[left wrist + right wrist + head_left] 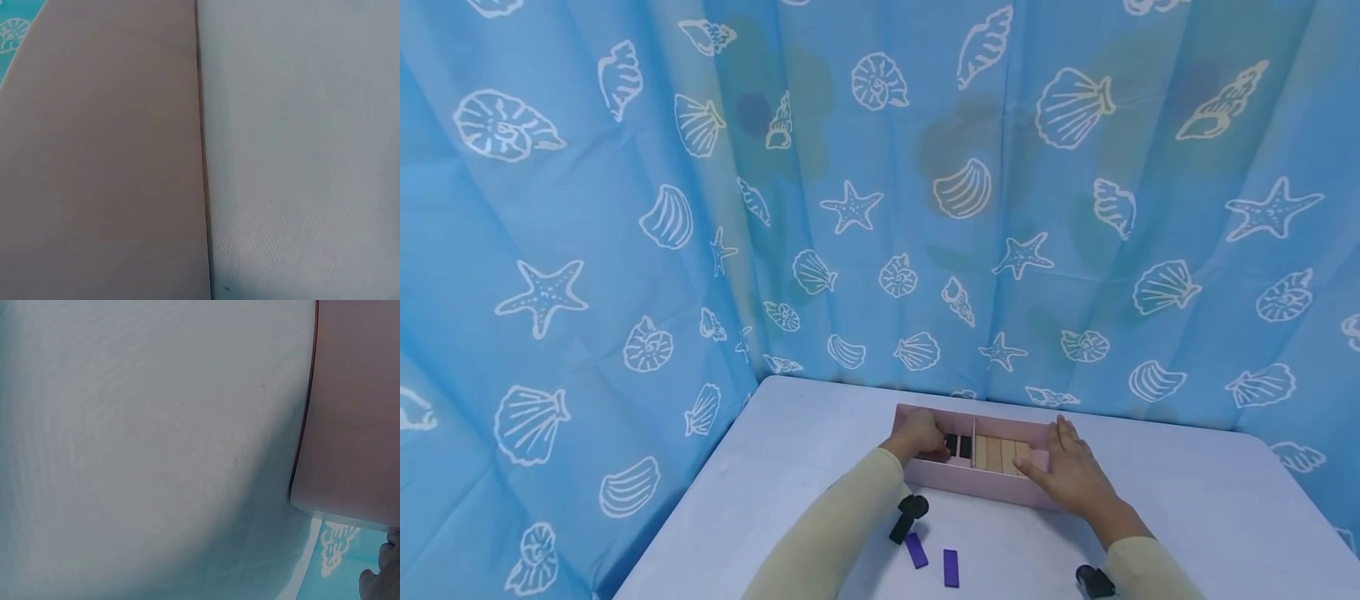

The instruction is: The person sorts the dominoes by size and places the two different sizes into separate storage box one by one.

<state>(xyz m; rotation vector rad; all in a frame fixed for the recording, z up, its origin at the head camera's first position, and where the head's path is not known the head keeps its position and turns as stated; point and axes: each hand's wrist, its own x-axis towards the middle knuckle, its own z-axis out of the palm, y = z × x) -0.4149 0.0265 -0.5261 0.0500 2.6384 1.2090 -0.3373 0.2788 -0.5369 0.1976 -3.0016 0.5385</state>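
Observation:
A long pink box (pixel 955 477) with a divider (pixel 974 442) sits on the white table. My left hand (pixel 917 435) reaches over its front wall into the left compartment, fingers pointing down beside black pieces (pixel 958 446). The box hides those fingertips, and I cannot tell whether they pinch anything. At the box's right end lies my right hand (pixel 1075 473), fingers extended along the end toward the back rim and thumb stretched over the right compartment. Light wooden strips (pixel 1000 455) lie side by side in that compartment. Both wrist views show mostly the box's outer wall (pixel 125 150) and the tabletop.
Two purple strips (pixel 951 568) lie on the white table (pixel 805 433) in front of the box, near my left forearm. Black wrist cameras (pixel 912 512) hang below both wrists. Blue curtains (pixel 880 225) with white shell prints stand behind the table and along its left side.

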